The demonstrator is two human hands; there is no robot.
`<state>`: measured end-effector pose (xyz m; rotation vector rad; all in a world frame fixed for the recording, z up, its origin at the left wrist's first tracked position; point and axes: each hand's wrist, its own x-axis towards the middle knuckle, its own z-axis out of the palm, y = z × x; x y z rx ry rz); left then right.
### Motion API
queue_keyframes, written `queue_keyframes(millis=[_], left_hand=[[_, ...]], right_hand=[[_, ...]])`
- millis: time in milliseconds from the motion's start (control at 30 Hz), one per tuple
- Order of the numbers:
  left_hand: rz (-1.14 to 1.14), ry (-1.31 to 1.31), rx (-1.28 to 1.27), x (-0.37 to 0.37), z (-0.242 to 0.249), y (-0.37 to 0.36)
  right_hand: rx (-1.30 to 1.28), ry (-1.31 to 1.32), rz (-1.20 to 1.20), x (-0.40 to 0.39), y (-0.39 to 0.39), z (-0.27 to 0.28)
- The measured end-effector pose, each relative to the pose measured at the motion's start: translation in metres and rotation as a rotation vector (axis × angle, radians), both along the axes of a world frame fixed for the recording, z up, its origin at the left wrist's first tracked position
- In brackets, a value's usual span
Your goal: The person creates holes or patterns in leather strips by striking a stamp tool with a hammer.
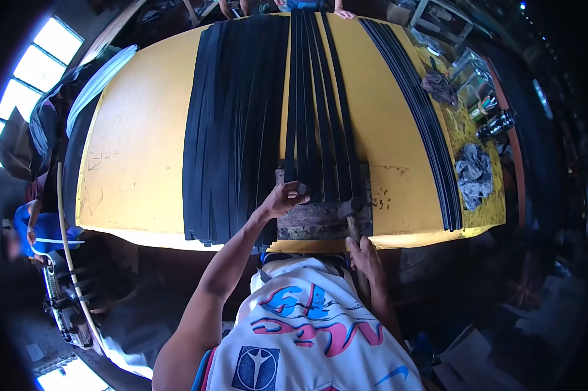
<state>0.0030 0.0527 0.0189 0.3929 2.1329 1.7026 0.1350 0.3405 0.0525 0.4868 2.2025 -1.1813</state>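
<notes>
My left hand (283,200) is closed around a short tool with a round dark top, perhaps a punch (301,189), held over a dark, worn block (320,221) near the table's front edge. In my right hand (366,259) is the wooden handle of a hammer (350,208); its head is above the block's right part, apart from the round top. Several narrow black strips (315,98) run from the far edge down onto the block. What the punch's lower end touches is hidden by my left hand.
A wide bundle of black strips (232,124) lies left on the yellow table (141,150); a narrower bundle (418,124) lies right. Crumpled grey cloth (474,174) and a dark bottle-like object (496,125) sit at the right edge. Another person's hand (345,13) rests on the far edge; a person in blue (27,225) is at left.
</notes>
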Motion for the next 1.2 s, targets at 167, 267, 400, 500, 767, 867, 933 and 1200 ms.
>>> queue_keyframes(millis=[167, 267, 400, 500, 767, 867, 933, 1200], left_hand=[[-0.004, -0.039, -0.022, -0.002, -0.006, -0.002], [-0.022, -0.025, -0.028, -0.005, -0.009, -0.004], [-0.035, -0.028, -0.036, -0.003, -0.004, -0.003], [-0.015, -0.024, -0.024, -0.001, -0.005, 0.000], [-0.029, -0.022, -0.192, 0.001, -0.002, -0.003], [-0.016, -0.004, -0.212, 0.003, -0.002, -0.003], [-0.014, 0.010, -0.178, 0.002, -0.010, -0.004], [0.007, 0.029, -0.066, 0.007, -0.006, -0.003]], right_hand=[[0.024, 0.020, 0.014, 0.000, -0.002, 0.003], [0.024, 0.017, 0.022, 0.000, -0.001, 0.003], [0.032, 0.026, 0.041, 0.000, 0.000, 0.004], [0.030, 0.017, 0.041, -0.001, 0.000, 0.002], [0.028, 0.013, 0.022, 0.000, -0.002, 0.004], [0.054, 0.016, 0.029, 0.001, -0.003, 0.003], [0.058, 0.031, 0.031, 0.002, -0.003, 0.002], [0.125, 0.596, 0.278, 0.020, 0.012, -0.055]])
